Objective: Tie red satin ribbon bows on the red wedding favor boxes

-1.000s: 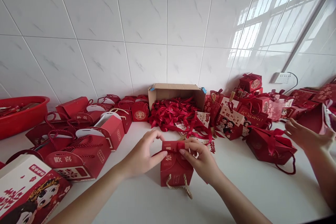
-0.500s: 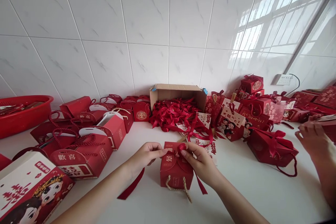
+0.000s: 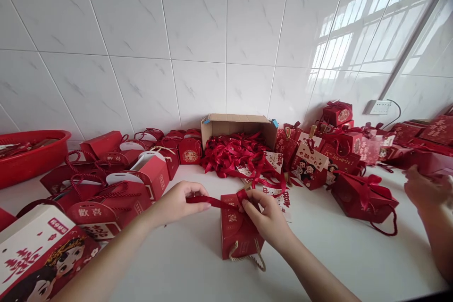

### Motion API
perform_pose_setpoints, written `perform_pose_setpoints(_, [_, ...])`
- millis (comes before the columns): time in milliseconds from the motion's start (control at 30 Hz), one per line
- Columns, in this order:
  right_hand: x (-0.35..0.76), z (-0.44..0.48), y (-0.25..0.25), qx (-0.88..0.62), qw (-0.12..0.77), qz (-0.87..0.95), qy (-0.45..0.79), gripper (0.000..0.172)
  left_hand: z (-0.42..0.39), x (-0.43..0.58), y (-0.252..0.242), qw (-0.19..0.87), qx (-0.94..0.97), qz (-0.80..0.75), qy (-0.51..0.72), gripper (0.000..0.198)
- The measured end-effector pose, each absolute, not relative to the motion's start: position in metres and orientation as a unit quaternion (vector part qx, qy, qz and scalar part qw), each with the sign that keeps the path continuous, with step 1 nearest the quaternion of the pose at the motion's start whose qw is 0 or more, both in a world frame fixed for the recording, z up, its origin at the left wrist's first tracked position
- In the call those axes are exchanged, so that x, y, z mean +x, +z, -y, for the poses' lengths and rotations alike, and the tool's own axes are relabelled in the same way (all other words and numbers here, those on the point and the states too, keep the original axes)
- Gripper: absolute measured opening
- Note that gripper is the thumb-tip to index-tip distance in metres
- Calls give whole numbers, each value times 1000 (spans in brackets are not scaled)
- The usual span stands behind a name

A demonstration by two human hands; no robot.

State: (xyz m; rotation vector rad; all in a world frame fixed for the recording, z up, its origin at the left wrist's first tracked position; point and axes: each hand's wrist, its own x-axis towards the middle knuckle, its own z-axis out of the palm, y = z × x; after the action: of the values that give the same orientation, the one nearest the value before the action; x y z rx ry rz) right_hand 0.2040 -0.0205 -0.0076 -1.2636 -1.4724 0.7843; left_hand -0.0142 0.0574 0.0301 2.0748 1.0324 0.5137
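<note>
A small red gift box (image 3: 238,231) with a twisted cream cord handle (image 3: 244,258) stands on the white table in front of me. My left hand (image 3: 184,203) is closed on a red ribbon (image 3: 215,202) left of the box and stretches it level. At the box's top, the fingers of my right hand (image 3: 260,207) pinch the ribbon where it gathers into a loop. Exactly how the ribbon crosses there is hidden behind those fingers.
Behind the gift box, a cardboard box (image 3: 238,127) spills red ribbons. Red gift boxes (image 3: 122,212) crowd the left, near a red basin (image 3: 33,155). On the right lies a bow-tied box (image 3: 364,198); beyond it another person's hand (image 3: 424,191) holds a red box.
My left hand has moved left and up, drawing the ribbon out taut. The gift box has shifted and turned slightly. At right, the other person's hand has moved with a red box.
</note>
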Motion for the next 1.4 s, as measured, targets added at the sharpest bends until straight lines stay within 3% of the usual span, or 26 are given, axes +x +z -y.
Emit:
perform_pose_setpoints(267, [202,17,-6,-554,489,599,308,19,-43,1,34,368,806,-335,321,18])
perform_pose_setpoints(700, [204,21,-3,-528,458,666,260,13,-37,51,49,339,846,-240,335,15])
perform_pose_setpoints(867, [207,20,-7,-514,463,675,258,33,-46,65,54,366,868,-207,266,19])
perform_pose_setpoints(933, [208,18,-11,-515,470,670,255,39,-53,69,49,286,883,-241,285,17])
perform_pose_setpoints(1033, [210,16,-15,-497,484,659,292,42,-59,70,41,37,877,-327,350,12])
perform_pose_setpoints(1100, [212,16,-16,-480,497,647,322,42,-57,65,36,-45,857,-352,373,5])
perform_pose_setpoints(1267, [212,17,-15,-465,513,640,333,43,-43,49,26,134,878,-337,311,28])
perform_pose_setpoints(1400, [210,18,-16,-476,520,628,330,40,-39,43,16,229,860,-311,333,17])
